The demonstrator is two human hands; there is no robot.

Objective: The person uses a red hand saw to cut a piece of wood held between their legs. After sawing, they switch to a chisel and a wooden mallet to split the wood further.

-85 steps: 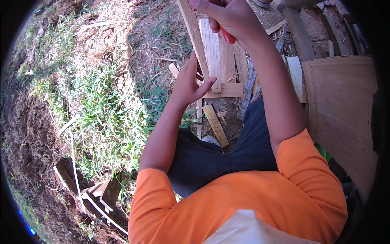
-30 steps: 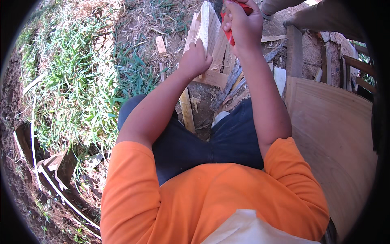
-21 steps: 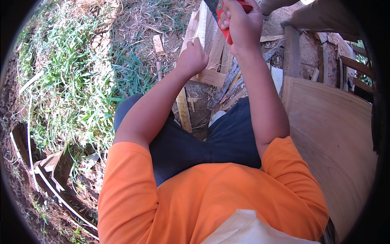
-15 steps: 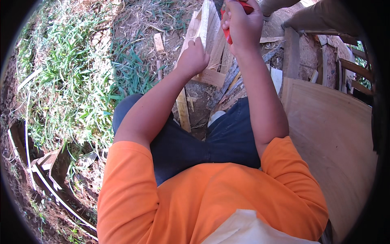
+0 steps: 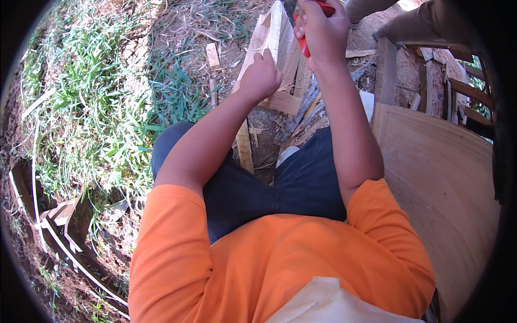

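Pale wooden strip [image 5: 276, 29] at far centre; left grip [image 5: 260, 77] clamped on its near part.
I judge the strip light, stiff and dry rather than slippery, perhaps splintery along the edges; best held across its width at the near part, clear of the red-handled tool [image 5: 305, 47], likely a saw, which my right grip [image 5: 326, 35] is closed around just to the right. Other boards [image 5: 284, 102] lie close by; a broad wooden panel [image 5: 441, 167] is at right, grass [image 5: 107, 97] at left.

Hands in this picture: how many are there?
2: the left hand, holding a pale wooden strip, and the right hand, gripping a red-handled saw. Only another person's legs show at upper right, so more hands may be out of view.
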